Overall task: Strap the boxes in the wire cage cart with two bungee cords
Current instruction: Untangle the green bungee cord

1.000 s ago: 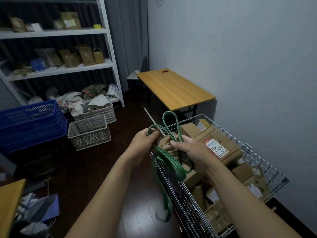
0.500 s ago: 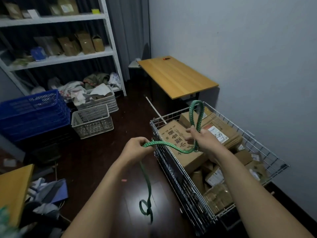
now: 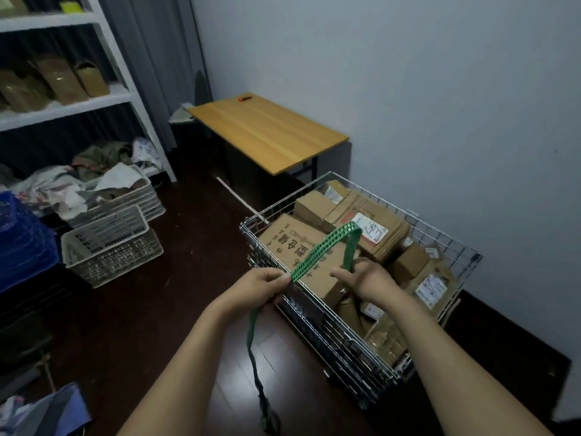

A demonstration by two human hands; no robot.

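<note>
- Hands meet above the near-left edge of the silver wire cage cart (image 3: 352, 347), which is packed with brown cardboard boxes (image 3: 301, 247).
- Left hand (image 3: 262, 286) pinches the flat green woven bungee cord (image 3: 317, 251); its tail dangles toward the dark floor.
- Right hand (image 3: 366, 280) grips the cord's other run, which arches over the boxes.

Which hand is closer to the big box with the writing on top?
Right. The right hand is over the big box in the cart; the left hand is outside the cart, beside its wire wall.
</note>
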